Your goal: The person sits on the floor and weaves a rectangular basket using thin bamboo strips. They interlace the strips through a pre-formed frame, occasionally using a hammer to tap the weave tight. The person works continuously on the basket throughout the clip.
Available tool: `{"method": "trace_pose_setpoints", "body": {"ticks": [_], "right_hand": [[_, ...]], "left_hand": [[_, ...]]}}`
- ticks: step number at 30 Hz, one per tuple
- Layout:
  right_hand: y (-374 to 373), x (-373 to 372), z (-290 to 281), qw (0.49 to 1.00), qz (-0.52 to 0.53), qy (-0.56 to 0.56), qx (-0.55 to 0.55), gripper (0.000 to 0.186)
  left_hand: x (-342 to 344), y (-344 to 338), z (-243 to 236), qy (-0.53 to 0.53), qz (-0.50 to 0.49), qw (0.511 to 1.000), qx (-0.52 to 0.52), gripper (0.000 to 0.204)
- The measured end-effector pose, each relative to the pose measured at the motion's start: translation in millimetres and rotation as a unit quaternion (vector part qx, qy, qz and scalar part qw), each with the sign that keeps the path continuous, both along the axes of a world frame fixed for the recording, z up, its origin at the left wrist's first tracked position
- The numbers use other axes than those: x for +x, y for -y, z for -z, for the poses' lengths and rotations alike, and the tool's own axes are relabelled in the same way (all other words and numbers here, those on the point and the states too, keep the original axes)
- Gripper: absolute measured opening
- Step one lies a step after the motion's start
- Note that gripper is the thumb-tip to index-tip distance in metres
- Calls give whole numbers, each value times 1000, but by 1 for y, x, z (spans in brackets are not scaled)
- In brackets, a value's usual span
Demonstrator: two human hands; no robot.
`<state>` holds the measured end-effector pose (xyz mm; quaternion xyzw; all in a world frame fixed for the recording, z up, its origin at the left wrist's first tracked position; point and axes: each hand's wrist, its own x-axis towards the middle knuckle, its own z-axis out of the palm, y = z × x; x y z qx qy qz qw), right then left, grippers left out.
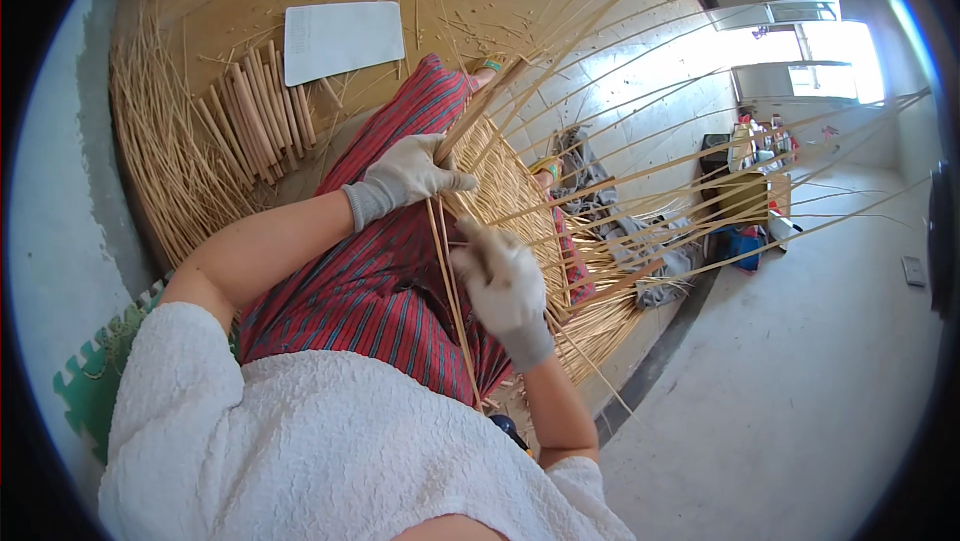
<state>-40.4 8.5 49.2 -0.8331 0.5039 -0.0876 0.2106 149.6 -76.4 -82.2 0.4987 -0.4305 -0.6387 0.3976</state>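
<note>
1. Centrally, the left hand (405,176), in a grey glove, was clenched around a bundle of cane strands (480,111), forearm reaching in from the lower left.
2. The right hand (505,286), also gloved, gripped thin strands just below it, wrist bent upward.
3. Both hands were over the woven cane base (520,201), which rested on the striped red lap (390,281), its spokes fanning right.
4. A white rectangular sheet (343,39) lay on the floor, beside short wooden rods (255,116).

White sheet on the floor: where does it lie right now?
The white sheet lies flat at the head view's upper left, just above the bundle of wooden sticks.
</note>
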Motion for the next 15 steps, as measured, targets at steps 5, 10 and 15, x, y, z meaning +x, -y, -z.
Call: {"method": "trace_pose_setpoints", "body": {"ticks": [5,10,15], "right_hand": [[-28,-7,-6,995,-54,-23,77,29],[-28,-21,-18,955,43,126,267,34],[-34,-13,-32,950,93,20,298,23]], "left_hand": [[-1,4,0,59,21,998,-13,49],[-2,4,2,53,16,998,-5,49],[-3,5,3,52,21,998,1,49]]}}
